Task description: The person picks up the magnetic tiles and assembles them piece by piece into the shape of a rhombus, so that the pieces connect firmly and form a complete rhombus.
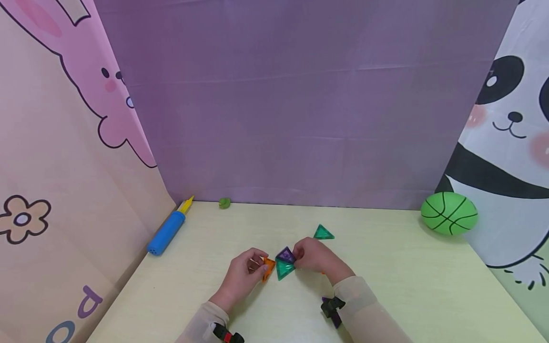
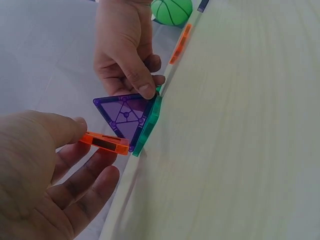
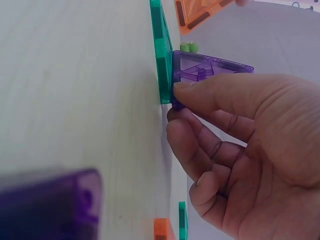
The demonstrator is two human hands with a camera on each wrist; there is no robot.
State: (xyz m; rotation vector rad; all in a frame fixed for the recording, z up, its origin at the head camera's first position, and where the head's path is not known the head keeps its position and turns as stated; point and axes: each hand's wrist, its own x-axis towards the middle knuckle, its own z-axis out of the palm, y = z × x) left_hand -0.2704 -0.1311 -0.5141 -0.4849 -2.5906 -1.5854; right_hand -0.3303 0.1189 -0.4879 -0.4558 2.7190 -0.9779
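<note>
My left hand (image 1: 242, 276) pinches an orange triangular magnetic tile (image 1: 269, 269) between thumb and fingers, its edge close to the tiles beside it. The other fingers are loosely bent below, as the left wrist view shows. My right hand (image 1: 316, 257) pinches a purple triangular magnetic tile (image 2: 120, 111) at its lower corner with thumb and fingertips. That purple tile stands up along one edge of a green triangular tile (image 1: 285, 269), which lies flat on the table. In the right wrist view the orange tile (image 3: 204, 12) is just beyond the purple one.
Another green triangle (image 1: 323, 232) lies behind my right hand. An orange tile (image 2: 181, 44) is mostly hidden by that wrist in the head view; a purple tile (image 3: 50, 207) lies under the right forearm. Farther out are a green ball (image 1: 449, 213), a blue pump (image 1: 167, 233) and a small green object (image 1: 224, 203).
</note>
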